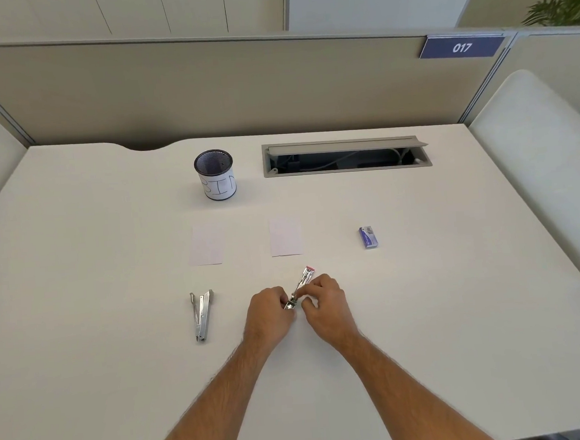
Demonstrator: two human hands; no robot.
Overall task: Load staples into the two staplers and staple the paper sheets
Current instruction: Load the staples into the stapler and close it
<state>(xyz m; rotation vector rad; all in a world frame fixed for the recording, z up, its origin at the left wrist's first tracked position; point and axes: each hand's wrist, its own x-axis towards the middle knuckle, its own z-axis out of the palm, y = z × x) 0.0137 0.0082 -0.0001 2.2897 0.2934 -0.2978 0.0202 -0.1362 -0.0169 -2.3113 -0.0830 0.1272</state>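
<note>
Both hands meet on a small pink-tipped metal stapler (303,281) near the middle front of the desk. My left hand (270,307) pinches its near end, and my right hand (325,301) grips it from the right side. A second, all-metal stapler (202,313) lies swung open in a V to the left, untouched. Two small white paper stacks (206,245) (285,237) lie side by side further back. A blue staple box (368,237) sits to the right of the papers, its top end open.
A mesh cup labelled BIN (215,175) stands behind the papers. An open cable hatch (346,155) is set into the desk at the back right. Beige partition walls close off the rear, and chair backs flank both sides.
</note>
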